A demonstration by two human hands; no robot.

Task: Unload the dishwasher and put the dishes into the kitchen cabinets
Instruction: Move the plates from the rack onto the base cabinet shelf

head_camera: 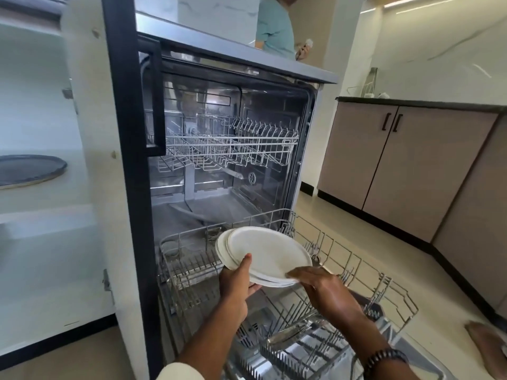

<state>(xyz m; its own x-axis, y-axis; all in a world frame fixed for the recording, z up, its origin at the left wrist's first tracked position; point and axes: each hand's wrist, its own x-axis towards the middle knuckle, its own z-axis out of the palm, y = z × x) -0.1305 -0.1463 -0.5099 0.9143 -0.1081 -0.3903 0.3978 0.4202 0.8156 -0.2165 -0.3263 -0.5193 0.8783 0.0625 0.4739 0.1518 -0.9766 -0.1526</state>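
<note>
A small stack of white plates (267, 249) is held just above the pulled-out lower rack (356, 272) of the open dishwasher (233, 127). My left hand (236, 283) grips the stack from below and at its left edge, thumb on top. My right hand (321, 286) holds the stack's near right edge, fingers over the rim. The upper rack (233, 149) sits inside the machine and looks bare. To the left, an open white cabinet (41, 215) has a dark grey plate (30, 170) lying on its shelf.
The cabinet's dark-framed door (129, 133) stands open between cabinet and dishwasher. Beige base cabinets (397, 165) with black handles line the right side across a light floor. Another person (274, 26) stands behind the counter. My foot (491, 344) shows at the lower right.
</note>
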